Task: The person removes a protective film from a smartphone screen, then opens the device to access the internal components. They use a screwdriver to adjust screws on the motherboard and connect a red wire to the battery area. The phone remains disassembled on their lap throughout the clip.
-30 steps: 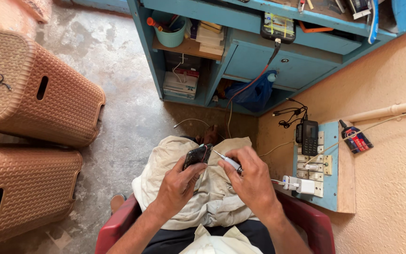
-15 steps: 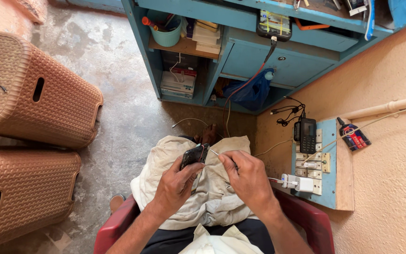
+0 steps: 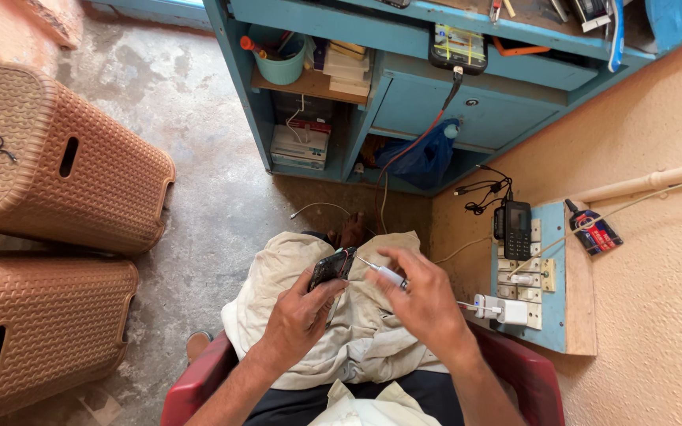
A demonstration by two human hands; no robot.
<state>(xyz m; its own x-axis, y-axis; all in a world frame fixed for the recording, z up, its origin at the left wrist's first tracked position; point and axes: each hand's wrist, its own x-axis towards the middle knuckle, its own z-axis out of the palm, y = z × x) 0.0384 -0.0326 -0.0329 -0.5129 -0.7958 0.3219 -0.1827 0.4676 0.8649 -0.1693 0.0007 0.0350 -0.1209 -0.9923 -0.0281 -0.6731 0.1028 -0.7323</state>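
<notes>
Leftmost, two brown woven baskets [image 3: 57, 170] are lying on the concrete floor [image 3: 199, 173]. Over the lap, the left hand [image 3: 297, 315] is gripping a small dark phone [image 3: 331, 267], fingers closed round it. Right hand [image 3: 424, 300] is pinching a thin screwdriver [image 3: 382, 272], tip at the phone, w/ a blue switchboard [image 3: 534, 276] just beyond.

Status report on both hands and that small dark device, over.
Left hand gripping small dark device over the lap. Right hand holding thin screwdriver, tip at the device's edge. Nothing between the hands; beige cloth underneath.
</notes>
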